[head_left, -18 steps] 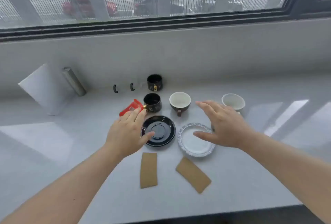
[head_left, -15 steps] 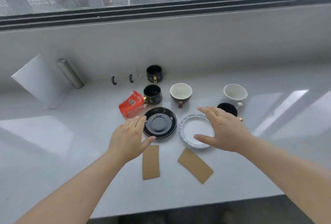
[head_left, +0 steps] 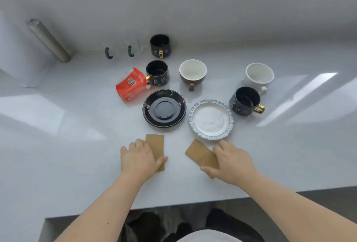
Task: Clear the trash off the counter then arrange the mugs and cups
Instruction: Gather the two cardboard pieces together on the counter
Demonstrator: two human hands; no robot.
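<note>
Two flat brown cardboard sleeves lie near the counter's front edge. My left hand (head_left: 137, 158) covers the left sleeve (head_left: 155, 143), thumb on its near end. My right hand (head_left: 233, 162) grips the right sleeve (head_left: 201, 154) from its right side. A crumpled red packet (head_left: 130, 85) lies beside a black mug (head_left: 157, 72). Another black mug (head_left: 160, 45) stands by the wall, and a third (head_left: 244, 101) stands at the right. A brown cup (head_left: 192, 72) and a white cup (head_left: 259, 75) stand upright behind the plates.
A black saucer (head_left: 149, 114) and a silver-rimmed plate (head_left: 193, 120) sit just beyond the sleeves. Two clear glasses with dark handles (head_left: 108, 53) stand by the back wall. A metal towel holder (head_left: 49, 40) leans at far left. A dark bag (head_left: 154, 224) shows below the counter edge.
Both hands have drawn back from over the saucer and plate toward me and come down onto the two brown sleeves. The view has tilted down, so the window is out of sight.
</note>
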